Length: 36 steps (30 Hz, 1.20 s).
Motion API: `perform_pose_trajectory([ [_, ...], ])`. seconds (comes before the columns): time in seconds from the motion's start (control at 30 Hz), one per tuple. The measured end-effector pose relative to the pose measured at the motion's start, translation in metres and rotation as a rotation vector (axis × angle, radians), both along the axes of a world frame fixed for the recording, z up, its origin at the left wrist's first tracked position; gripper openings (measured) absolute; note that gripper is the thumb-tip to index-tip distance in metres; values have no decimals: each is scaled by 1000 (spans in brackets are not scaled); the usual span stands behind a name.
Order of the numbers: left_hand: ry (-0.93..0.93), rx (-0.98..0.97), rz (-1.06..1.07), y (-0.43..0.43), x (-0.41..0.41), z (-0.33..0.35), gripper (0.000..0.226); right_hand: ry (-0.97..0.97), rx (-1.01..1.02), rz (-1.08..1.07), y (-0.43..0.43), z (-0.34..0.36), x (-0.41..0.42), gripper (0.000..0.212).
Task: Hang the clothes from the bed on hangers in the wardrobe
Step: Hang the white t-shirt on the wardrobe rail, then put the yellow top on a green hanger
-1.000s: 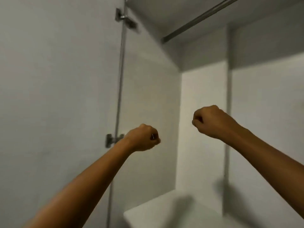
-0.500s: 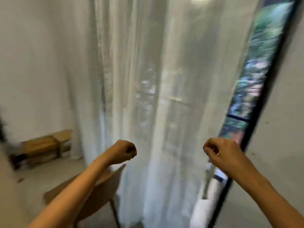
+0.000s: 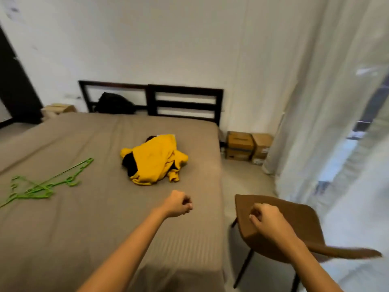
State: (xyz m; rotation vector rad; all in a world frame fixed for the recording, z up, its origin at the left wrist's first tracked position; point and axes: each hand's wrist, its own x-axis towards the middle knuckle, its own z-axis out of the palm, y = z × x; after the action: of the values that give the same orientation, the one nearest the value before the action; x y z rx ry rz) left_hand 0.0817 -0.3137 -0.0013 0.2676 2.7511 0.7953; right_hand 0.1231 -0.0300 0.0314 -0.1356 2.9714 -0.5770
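The left hand (image 3: 177, 204) and right hand (image 3: 265, 218) are hovering curled and empty; mid-frame, the clothes (image 3: 154, 159) are looking soft, light, best scooped from underneath.

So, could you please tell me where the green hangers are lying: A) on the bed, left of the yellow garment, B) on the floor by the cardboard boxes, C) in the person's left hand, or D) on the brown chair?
A: the green hangers lie on the bed, apart from the yellow garment to their right.
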Motion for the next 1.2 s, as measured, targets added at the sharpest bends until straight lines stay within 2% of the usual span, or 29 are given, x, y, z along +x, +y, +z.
perform_pose_trajectory([
  [0.23,-58,112,296,-83,-15,-49,11,-171,34,269,-110,-60,-101,21],
  [0.5,-115,173,416,-197,-78,-96,12,-248,74,332,-239,-121,-190,26],
  [0.67,-184,178,382,-282,-129,-136,32,-362,50,233,-328,-166,-238,28],
  [0.77,-233,162,311,-324,-157,-155,9,-408,8,175,-376,-186,-271,32],
  [0.83,-224,183,288,-346,-175,-165,15,-429,-33,120,-400,-200,-296,36],
  [0.9,-228,205,290,-366,-191,-177,11,-441,-78,42,-419,-215,-324,40],
  [0.97,-220,232,320,-379,-209,-191,15,-444,-139,-23,-435,-227,-355,34],
  [1.03,-216,282,372,-386,-225,-210,18,-411,-233,-119,-447,-242,-388,18],
  [1.07,-213,324,408,-388,-232,-219,17,-390,-295,-157,-453,-250,-405,25],
  [1.13,-218,427,478,-387,-242,-236,12,-361,-415,-245,-463,-261,-433,25],
  [1.2,-225,499,521,-385,-246,-250,5,-351,-495,-368,-472,-280,-458,54],
])
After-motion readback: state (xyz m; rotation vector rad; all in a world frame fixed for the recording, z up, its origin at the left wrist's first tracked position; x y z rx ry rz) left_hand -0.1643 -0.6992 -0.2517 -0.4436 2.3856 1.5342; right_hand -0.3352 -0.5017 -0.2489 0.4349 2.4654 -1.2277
